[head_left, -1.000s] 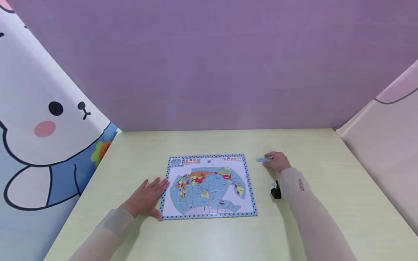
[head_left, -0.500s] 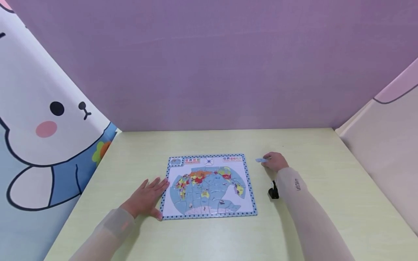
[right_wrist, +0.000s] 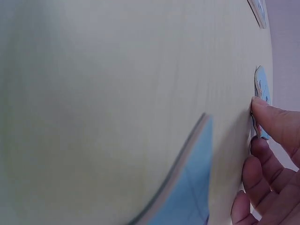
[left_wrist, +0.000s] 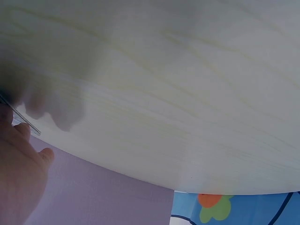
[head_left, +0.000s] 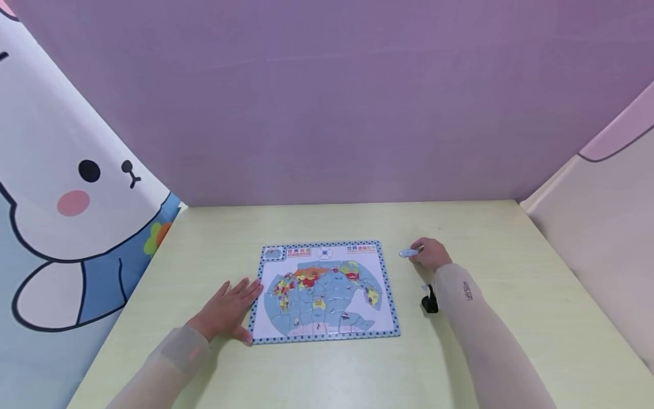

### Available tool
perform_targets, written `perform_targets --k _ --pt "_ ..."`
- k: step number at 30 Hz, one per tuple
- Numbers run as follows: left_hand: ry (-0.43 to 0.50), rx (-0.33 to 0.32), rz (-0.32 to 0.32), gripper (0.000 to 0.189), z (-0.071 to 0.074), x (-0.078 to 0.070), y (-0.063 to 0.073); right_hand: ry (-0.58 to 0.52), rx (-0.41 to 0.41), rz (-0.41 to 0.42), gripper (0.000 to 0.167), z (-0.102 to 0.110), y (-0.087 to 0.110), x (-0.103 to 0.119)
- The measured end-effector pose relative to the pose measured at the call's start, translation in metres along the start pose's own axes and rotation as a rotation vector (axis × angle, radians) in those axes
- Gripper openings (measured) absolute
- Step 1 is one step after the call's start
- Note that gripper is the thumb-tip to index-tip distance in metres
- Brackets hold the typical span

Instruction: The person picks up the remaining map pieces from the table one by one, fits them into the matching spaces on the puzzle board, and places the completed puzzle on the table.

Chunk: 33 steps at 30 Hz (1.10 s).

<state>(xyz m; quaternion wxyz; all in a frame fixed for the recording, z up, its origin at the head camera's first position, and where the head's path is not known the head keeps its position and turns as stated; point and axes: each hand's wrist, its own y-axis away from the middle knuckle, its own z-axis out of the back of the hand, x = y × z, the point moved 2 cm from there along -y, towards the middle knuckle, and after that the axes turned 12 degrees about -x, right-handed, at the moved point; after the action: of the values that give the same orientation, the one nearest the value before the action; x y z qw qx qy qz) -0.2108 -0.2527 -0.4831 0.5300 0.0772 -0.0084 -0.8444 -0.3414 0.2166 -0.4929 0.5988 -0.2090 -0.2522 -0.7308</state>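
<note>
A world map jigsaw board (head_left: 327, 337) with a blue dotted border lies flat on the table, many pieces fitted and a white gap at the map's lower right. My left hand (head_left: 228, 311) rests at the board's left edge with fingers spread; in the left wrist view its fingers (left_wrist: 23, 131) meet the board's edge (left_wrist: 28, 123). Right of the board's top corner, my right hand (head_left: 431, 253) pinches a light blue puzzle piece (head_left: 407, 253). The right wrist view shows the thumb on this puzzle piece (right_wrist: 263, 86), the other fingers curled beneath.
Another blue puzzle piece (right_wrist: 187, 183) lies near the right wrist, mostly hidden in the head view by the black wrist camera (head_left: 430, 302). A purple backdrop (head_left: 352, 113) stands along the table's far edge, with a printed cartoon cloth (head_left: 76, 238) at the left.
The pinched puzzle piece has tilted, and more of its face shows now. My right hand stays nearly in place, and the left hand remains at the board's edge.
</note>
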Motion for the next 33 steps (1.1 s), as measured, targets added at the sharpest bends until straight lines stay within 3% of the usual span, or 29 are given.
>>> perform_targets --k 8,16,22,26,33 --pt "-0.005 0.006 0.002 0.111 0.002 0.001 0.0 -0.015 -0.015 0.017 0.03 0.002 0.003 0.001" --pt "-0.012 0.007 0.003 0.111 0.003 0.003 -0.001 -0.039 -0.023 0.089 0.028 0.006 0.004 0.001" --pt "0.011 0.003 -0.002 0.111 -0.001 0.003 -0.001 -0.065 -0.015 0.13 0.026 0.014 0.003 -0.011" --pt "0.023 0.015 0.004 0.111 -0.003 0.002 0.0 -0.08 -0.012 0.111 0.025 0.016 0.005 -0.018" --pt "0.001 0.014 0.005 0.111 -0.001 0.003 -0.002 -0.126 0.003 0.133 0.024 0.023 0.017 0.001"
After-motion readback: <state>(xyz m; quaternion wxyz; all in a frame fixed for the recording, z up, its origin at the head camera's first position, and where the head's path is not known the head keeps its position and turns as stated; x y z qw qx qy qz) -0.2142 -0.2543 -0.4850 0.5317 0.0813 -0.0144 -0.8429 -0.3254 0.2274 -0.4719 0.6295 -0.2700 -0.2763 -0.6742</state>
